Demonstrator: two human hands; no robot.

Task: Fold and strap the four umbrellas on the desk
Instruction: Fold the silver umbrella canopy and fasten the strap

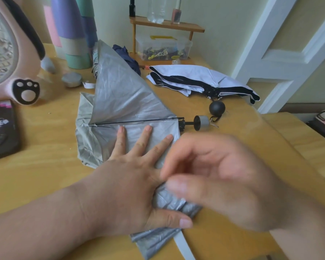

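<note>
A silver-grey umbrella [118,98] lies loose across the wooden desk [36,166], one panel standing up, its black shaft and grey round handle [202,122] pointing right. My left hand [135,177] presses flat on its canopy, fingers spread and straight. My right hand [219,181] hovers just to the right of it, blurred, fingers loosely curled and holding nothing. A white strap [183,244] trails from the canopy near the front edge. Behind lies a white and black umbrella [195,79] with a black ball handle [216,107]. A dark blue umbrella [127,57] sits further back.
A pink fan [9,53] with a paw print stands at the left, with a dark tablet [0,128] below it. Pastel tubes [73,34], a small tin [71,79], a wooden shelf [167,25] and a clear plastic box [163,47] line the back. A white door frame [281,53] stands at the right.
</note>
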